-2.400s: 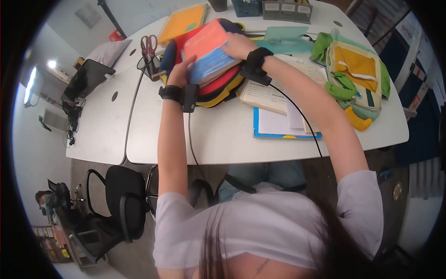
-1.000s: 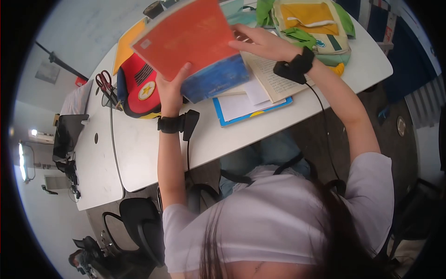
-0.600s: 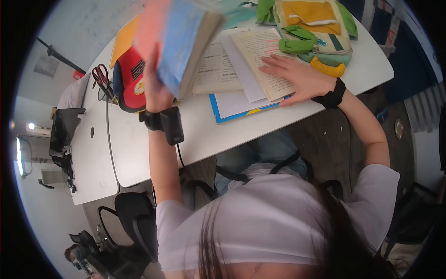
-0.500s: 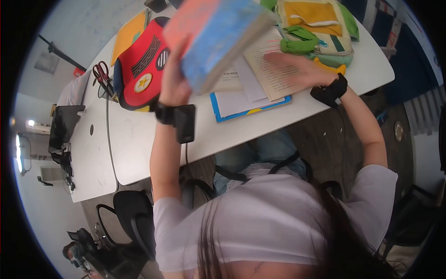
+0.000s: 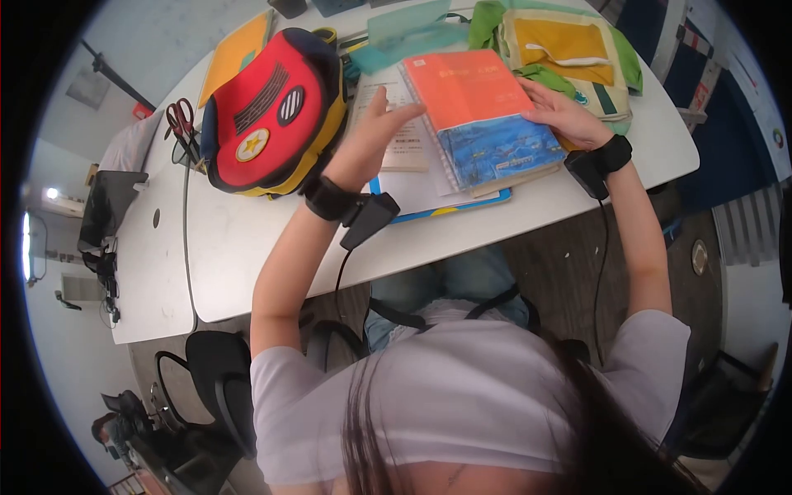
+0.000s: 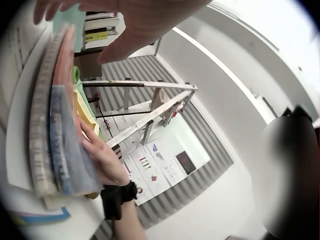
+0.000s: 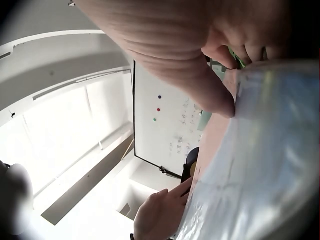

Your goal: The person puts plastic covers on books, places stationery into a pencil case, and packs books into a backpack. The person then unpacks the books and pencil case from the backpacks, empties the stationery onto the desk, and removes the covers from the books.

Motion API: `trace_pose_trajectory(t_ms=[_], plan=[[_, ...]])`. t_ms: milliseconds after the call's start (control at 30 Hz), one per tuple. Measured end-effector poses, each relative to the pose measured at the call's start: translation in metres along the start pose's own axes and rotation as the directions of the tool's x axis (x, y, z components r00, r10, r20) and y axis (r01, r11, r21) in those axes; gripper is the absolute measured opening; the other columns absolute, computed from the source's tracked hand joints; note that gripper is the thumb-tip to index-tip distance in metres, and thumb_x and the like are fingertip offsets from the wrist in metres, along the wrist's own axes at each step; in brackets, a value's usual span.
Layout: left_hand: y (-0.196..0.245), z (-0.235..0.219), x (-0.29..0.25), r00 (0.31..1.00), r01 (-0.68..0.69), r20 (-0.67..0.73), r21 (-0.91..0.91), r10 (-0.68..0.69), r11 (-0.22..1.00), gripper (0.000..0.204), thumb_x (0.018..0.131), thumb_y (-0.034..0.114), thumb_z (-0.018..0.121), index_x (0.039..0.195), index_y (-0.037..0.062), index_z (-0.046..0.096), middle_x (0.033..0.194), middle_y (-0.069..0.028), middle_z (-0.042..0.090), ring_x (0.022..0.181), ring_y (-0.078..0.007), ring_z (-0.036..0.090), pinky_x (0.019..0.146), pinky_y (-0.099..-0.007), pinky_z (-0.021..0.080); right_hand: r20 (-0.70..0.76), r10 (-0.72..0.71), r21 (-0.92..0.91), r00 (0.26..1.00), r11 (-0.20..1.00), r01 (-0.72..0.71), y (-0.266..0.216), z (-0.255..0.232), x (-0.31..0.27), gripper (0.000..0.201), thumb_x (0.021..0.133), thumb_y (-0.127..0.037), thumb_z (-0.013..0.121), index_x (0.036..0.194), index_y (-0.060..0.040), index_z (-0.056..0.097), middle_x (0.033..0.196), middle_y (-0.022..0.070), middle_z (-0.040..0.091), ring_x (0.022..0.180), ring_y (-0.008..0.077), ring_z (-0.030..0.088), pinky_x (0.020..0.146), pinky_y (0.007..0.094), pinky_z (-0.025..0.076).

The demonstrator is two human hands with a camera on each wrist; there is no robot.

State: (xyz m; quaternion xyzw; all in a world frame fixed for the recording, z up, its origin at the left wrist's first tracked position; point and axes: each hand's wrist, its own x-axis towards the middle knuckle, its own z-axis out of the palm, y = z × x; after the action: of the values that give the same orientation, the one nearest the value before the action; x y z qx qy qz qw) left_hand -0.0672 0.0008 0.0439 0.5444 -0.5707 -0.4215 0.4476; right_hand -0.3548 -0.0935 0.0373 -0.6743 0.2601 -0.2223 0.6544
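Left-hand fingers loose and spread, thumb apart, gripping nothing; left hand [image 5: 367, 147] near book's left edge, upper middle of frame
Right-hand thumb on cover, fingers round right edge; right hand [image 5: 569, 118] grips orange-and-blue book [image 5: 487, 87], right of centre in upper frame
Book lies over printed pages [image 5: 406, 157] and blue-edged folder [image 5: 496, 198]
Red bag [image 5: 268, 107] at upper left, scissors [image 5: 179, 118] left of it
Green-and-cream bag [image 5: 569, 51] at upper right, just beside book
White table [image 5: 239, 256] beneath all

Book [image 5: 487, 115] atop papers [image 5: 412, 191].
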Motion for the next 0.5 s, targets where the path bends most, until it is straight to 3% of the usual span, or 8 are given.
trace_pose_trajectory(t_ms=[33,67,100,167,200,300,333,500], plan=[[-0.003,-0.007,0.001,0.991,-0.012,0.136,-0.001,0.012,1.0,0.053,0.083,0.022,0.056,0.123,-0.0086,0.037,0.129,-0.0163,0.033,0.113,-0.025,0.043,0.096,-0.0349,0.035,0.005,0.001,0.002,1.0,1.0,-0.001,0.003,0.0,0.001,0.066,0.085,-0.011,0.054,0.138,-0.0008,0.017,0.139,0.0097,0.028,0.126,0.0164,0.029,0.103,0.0279,0.024],[-0.006,-0.009,0.0,0.978,0.038,0.201,-0.435,0.056,0.899,0.048,0.084,0.023,0.056,0.121,-0.0048,0.041,0.126,-0.0133,0.039,0.107,-0.0232,0.047,0.093,-0.0348,0.038,0.007,-0.016,0.016,1.0,1.0,0.016,0.007,-0.001,0.003,0.066,0.085,-0.011,0.054,0.138,-0.0008,0.016,0.139,0.0098,0.026,0.127,0.0166,0.027,0.104,0.0284,0.022],[-0.008,-0.008,0.005,0.978,0.039,0.201,-0.437,0.055,0.899,0.048,0.084,0.023,0.056,0.121,-0.0048,0.041,0.126,-0.0133,0.039,0.107,-0.0232,0.047,0.093,-0.0348,0.038,0.005,-0.033,0.028,0.999,0.999,0.032,0.01,-0.001,0.003,0.067,0.085,-0.011,0.054,0.138,-0.0009,0.016,0.14,0.0099,0.025,0.128,0.0168,0.025,0.105,0.0289,0.021],[0.002,0.006,0.017,0.924,0.367,0.31,-0.551,-0.224,0.749,0.043,0.085,0.023,0.055,0.119,-0.0014,0.044,0.119,-0.0093,0.046,0.103,-0.0203,0.048,0.089,-0.0334,0.04,0.005,-0.053,0.007,0.999,0.999,0.053,0.017,0.0,0.003,0.067,0.085,-0.011,0.054,0.138,-0.0009,0.015,0.14,0.01,0.025,0.129,0.0169,0.025,0.105,0.0291,0.02],[0.003,0.013,0.019,0.918,0.389,0.292,-0.539,-0.268,0.747,0.042,0.082,0.021,0.058,0.115,-0.0001,0.045,0.111,-0.0093,0.052,0.102,-0.0219,0.052,0.087,-0.0336,0.043,0.006,-0.079,-0.009,0.997,0.997,0.079,0.018,0.0,0.004,0.066,0.085,-0.011,0.054,0.138,-0.001,0.015,0.14,0.0101,0.025,0.129,0.0171,0.024,0.105,0.0293,0.02],[-0.004,0.031,0.023,0.93,0.343,0.33,-0.621,-0.161,0.705,0.041,0.08,0.017,0.06,0.115,0.0009,0.044,0.109,-0.0094,0.054,0.1,-0.0217,0.054,0.084,-0.0332,0.046,-0.009,-0.087,-0.048,0.996,0.995,0.086,0.014,0.01,0.003,0.067,0.085,-0.011,0.054,0.138,-0.0011,0.015,0.14,0.0102,0.025,0.129,0.0176,0.024,0.105,0.0296,0.02],[-0.004,0.042,0.023,0.967,0.225,0.241,-0.664,-0.08,0.713,0.042,0.078,0.01,0.062,0.116,0.0017,0.044,0.11,-0.0099,0.053,0.099,-0.0211,0.055,0.081,-0.0325,0.048,-0.008,-0.087,-0.051,0.996,0.995,0.087,0.013,0.012,0.004,0.067,0.085,-0.011,0.054,0.138,-0.0011,0.015,0.14,0.0102,0.025,0.129,0.0176,0.024,0.105,0.0296,0.02],[0.006,0.042,0.01,0.987,0.158,0.134,-0.672,-0.091,0.724,0.044,0.075,0.001,0.062,0.116,0.0017,0.044,0.11,-0.0089,0.054,0.098,-0.0192,0.055,0.081,-0.0305,0.048,-0.013,-0.144,-0.149,0.99,0.979,0.14,0.0,0.024,0.004,0.076,0.081,-0.02,0.061,0.138,-0.0011,0.013,0.139,0.0136,0.024,0.128,0.0207,0.027,0.104,0.0313,0.022]])
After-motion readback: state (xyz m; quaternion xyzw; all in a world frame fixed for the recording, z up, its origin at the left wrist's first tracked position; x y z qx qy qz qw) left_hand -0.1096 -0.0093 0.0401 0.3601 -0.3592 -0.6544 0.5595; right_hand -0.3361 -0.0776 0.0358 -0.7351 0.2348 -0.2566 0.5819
